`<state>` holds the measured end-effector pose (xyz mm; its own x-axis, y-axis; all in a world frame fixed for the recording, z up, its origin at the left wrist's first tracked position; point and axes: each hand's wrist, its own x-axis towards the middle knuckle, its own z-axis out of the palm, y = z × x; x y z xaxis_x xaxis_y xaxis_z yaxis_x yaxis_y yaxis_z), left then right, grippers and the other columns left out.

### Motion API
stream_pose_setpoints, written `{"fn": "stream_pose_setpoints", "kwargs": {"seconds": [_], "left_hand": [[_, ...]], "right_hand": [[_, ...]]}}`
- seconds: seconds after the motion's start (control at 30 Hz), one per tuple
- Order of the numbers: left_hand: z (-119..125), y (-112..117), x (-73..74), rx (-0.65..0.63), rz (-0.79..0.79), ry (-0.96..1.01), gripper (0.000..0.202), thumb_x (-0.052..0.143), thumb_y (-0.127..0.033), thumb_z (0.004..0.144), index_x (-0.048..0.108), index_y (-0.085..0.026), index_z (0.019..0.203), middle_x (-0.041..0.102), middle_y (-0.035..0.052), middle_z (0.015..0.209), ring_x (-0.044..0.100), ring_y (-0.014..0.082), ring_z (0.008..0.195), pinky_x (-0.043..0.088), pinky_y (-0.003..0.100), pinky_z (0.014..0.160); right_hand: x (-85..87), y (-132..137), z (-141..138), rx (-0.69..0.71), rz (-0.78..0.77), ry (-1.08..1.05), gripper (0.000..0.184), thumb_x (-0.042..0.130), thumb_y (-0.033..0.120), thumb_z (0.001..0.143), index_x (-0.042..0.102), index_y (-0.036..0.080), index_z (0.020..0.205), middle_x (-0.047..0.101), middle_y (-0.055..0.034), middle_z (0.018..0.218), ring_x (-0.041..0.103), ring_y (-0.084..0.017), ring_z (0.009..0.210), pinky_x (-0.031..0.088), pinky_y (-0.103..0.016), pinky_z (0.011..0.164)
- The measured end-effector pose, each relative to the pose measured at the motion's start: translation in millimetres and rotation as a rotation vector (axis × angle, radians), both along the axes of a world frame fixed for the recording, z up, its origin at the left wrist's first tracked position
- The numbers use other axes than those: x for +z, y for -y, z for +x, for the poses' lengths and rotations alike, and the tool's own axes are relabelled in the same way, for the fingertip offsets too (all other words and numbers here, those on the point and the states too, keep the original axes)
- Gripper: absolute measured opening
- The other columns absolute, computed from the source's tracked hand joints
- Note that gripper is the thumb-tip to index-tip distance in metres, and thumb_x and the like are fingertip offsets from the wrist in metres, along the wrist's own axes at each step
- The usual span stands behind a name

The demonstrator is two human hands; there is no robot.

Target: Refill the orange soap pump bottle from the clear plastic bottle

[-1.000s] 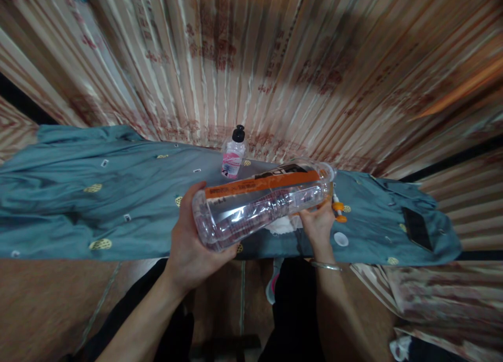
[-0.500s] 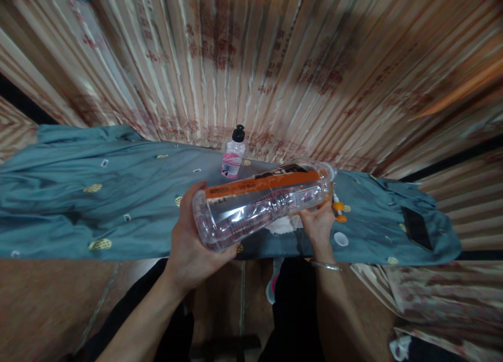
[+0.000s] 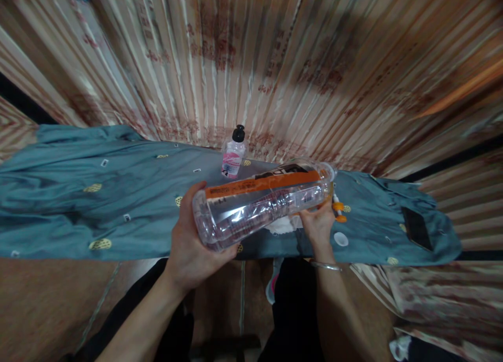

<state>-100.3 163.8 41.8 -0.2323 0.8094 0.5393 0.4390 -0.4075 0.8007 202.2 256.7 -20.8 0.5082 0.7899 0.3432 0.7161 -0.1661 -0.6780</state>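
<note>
My left hand (image 3: 192, 247) is closed around the base of a large clear plastic bottle (image 3: 255, 210) with an orange and black label. The bottle lies tilted above the cloth, its uncapped-looking mouth higher and to the right. Close under its neck, my right hand (image 3: 317, 223) is closed, with its fingers mostly hidden behind the bottle. A yellowish edge shows by those fingers, but what they grip is unclear. Just right of this hand is a thin white item with orange ends (image 3: 338, 212). A white round cap (image 3: 341, 239) and a crumpled white tissue (image 3: 281, 225) lie nearby.
A small clear bottle with a black cap and pink label (image 3: 232, 157) stands behind the large one. A black phone (image 3: 417, 228) lies at the right on the teal cloth (image 3: 58, 205) covering a narrow table. A pleated curtain (image 3: 251, 63) hangs along the back.
</note>
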Motion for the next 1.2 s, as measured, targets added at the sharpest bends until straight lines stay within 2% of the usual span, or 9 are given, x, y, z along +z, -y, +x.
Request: {"fn": "stream_pose_setpoints", "kwargs": {"seconds": [0.07, 0.17, 0.37, 0.53, 0.73, 0.93, 1.07, 1.2], "left_hand": [[0, 0, 0.1, -0.005, 0.001, 0.009, 0.097, 0.092, -0.031, 0.064, 0.055, -0.032, 0.153, 0.086, 0.0047, 0.121, 0.089, 0.0333, 0.098, 0.076, 0.048, 0.083], [0, 1, 2.0, -0.008, -0.039, 0.036, 0.095, 0.091, -0.032, 0.065, 0.054, -0.032, 0.152, 0.085, 0.0064, 0.126, 0.088, 0.0351, 0.103, 0.076, 0.051, 0.088], [2, 2, 4.2, -0.013, -0.080, 0.044, 0.093, 0.090, -0.031, 0.065, 0.053, -0.034, 0.151, 0.085, 0.0069, 0.124, 0.088, 0.0372, 0.104, 0.076, 0.055, 0.090], [-1, 2, 6.8, -0.018, -0.107, 0.052, 0.094, 0.090, -0.031, 0.064, 0.053, -0.033, 0.150, 0.084, 0.0087, 0.128, 0.088, 0.0395, 0.108, 0.076, 0.058, 0.093], [-4, 2, 12.2, -0.053, -0.110, 0.034, 0.091, 0.090, -0.031, 0.067, 0.052, -0.035, 0.150, 0.085, 0.0063, 0.124, 0.089, 0.0361, 0.104, 0.077, 0.054, 0.090], [-2, 3, 6.9, -0.008, -0.111, 0.014, 0.094, 0.091, -0.032, 0.064, 0.052, -0.032, 0.150, 0.084, 0.0087, 0.127, 0.087, 0.0362, 0.105, 0.075, 0.053, 0.089], [-1, 2, 2.9, 0.014, -0.098, 0.015, 0.097, 0.091, -0.035, 0.064, 0.052, -0.029, 0.152, 0.083, 0.0088, 0.125, 0.087, 0.0353, 0.104, 0.074, 0.051, 0.090], [0, 1, 1.5, 0.011, -0.107, 0.028, 0.097, 0.091, -0.034, 0.063, 0.052, -0.031, 0.152, 0.082, 0.0092, 0.127, 0.086, 0.0369, 0.105, 0.074, 0.054, 0.091]], "right_hand": [[-0.5, 0, 0, 0.002, 0.002, 0.012, 0.062, 0.070, 0.056, 0.063, 0.062, 0.020, 0.113, 0.082, -0.0176, 0.096, 0.077, -0.037, 0.086, 0.065, -0.049, 0.080], [-0.3, 0, 1, 0.005, 0.003, 0.023, 0.059, 0.071, 0.056, 0.065, 0.061, 0.022, 0.112, 0.082, -0.0156, 0.095, 0.077, -0.036, 0.086, 0.063, -0.048, 0.079], [3.2, 1, 1, 0.023, -0.040, 0.001, 0.065, 0.069, 0.062, 0.066, 0.060, 0.021, 0.115, 0.082, -0.0182, 0.098, 0.078, -0.039, 0.088, 0.063, -0.050, 0.081], [3.0, 1, 0, 0.013, -0.028, 0.006, 0.064, 0.073, 0.055, 0.064, 0.064, 0.018, 0.116, 0.084, -0.0202, 0.101, 0.079, -0.038, 0.089, 0.065, -0.050, 0.083], [0.0, 0, 1, 0.010, -0.016, 0.018, 0.066, 0.069, 0.053, 0.065, 0.064, 0.016, 0.120, 0.084, -0.0209, 0.103, 0.079, -0.040, 0.092, 0.067, -0.054, 0.084], [0.6, 1, 3, 0.037, -0.019, 0.008, 0.065, 0.074, 0.059, 0.067, 0.063, 0.019, 0.117, 0.083, -0.0184, 0.101, 0.078, -0.038, 0.091, 0.067, -0.051, 0.082], [2.3, 1, 1, 0.026, -0.026, -0.007, 0.061, 0.076, 0.055, 0.068, 0.061, 0.020, 0.116, 0.081, -0.0171, 0.103, 0.078, -0.038, 0.094, 0.067, -0.051, 0.085], [4.4, 2, 1, 0.039, -0.040, -0.010, 0.061, 0.076, 0.052, 0.069, 0.061, 0.020, 0.119, 0.080, -0.0160, 0.102, 0.078, -0.037, 0.093, 0.067, -0.053, 0.085]]}}
